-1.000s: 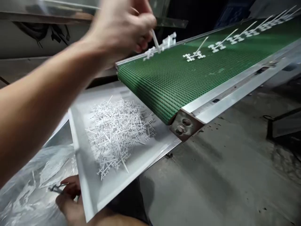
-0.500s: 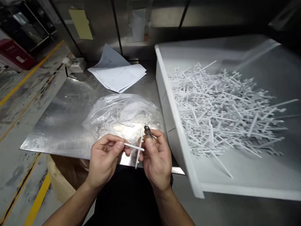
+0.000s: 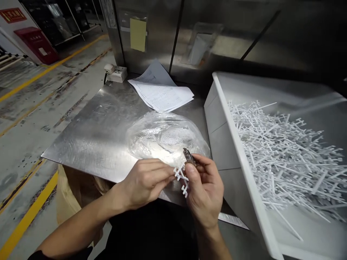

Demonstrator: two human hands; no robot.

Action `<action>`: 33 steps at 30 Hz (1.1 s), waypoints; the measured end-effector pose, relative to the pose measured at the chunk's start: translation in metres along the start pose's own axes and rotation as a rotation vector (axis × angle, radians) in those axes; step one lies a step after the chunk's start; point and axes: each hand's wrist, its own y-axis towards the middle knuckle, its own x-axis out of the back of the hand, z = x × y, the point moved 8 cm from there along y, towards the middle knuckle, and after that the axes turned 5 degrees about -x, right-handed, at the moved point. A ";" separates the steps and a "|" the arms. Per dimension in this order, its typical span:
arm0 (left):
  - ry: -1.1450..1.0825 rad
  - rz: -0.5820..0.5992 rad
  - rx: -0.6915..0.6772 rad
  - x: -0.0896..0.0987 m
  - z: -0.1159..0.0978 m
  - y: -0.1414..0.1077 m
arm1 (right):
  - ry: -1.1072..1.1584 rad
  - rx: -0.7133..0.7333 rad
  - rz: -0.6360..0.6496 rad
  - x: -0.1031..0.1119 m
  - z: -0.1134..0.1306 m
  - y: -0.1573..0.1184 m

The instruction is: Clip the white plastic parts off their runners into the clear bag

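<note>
My left hand (image 3: 145, 182) pinches a small white plastic sprue piece (image 3: 181, 177) with cross-shaped parts on it, just over the near edge of a steel table (image 3: 89, 139). My right hand (image 3: 204, 191) meets it from the right and grips a small metal cutter (image 3: 188, 156), whose dark tip points up and away from me. The fingers of both hands touch the white piece. Right behind the hands lies a clear plastic bag (image 3: 162, 135) with white parts inside.
A white tray (image 3: 241, 155) on the right holds a heap of white plastic sprues (image 3: 287, 155). Paper sheets (image 3: 161, 92) and a power socket (image 3: 116, 74) lie at the table's far side. A steel wall stands behind. Yellow floor lines run on the left.
One second ago my left hand reached to a green conveyor for a sprue. Since then both hands have met over the table edge, and the piece has turned between the fingers.
</note>
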 end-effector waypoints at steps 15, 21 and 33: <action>0.081 0.051 0.159 -0.001 0.026 -0.018 | -0.153 0.021 -0.142 0.028 -0.012 -0.002; 0.061 -0.014 0.152 -0.002 0.016 -0.016 | -0.098 0.068 -0.057 0.018 0.009 0.007; 0.103 -0.144 0.114 0.002 0.025 -0.010 | -0.205 0.129 -0.108 0.035 0.000 0.002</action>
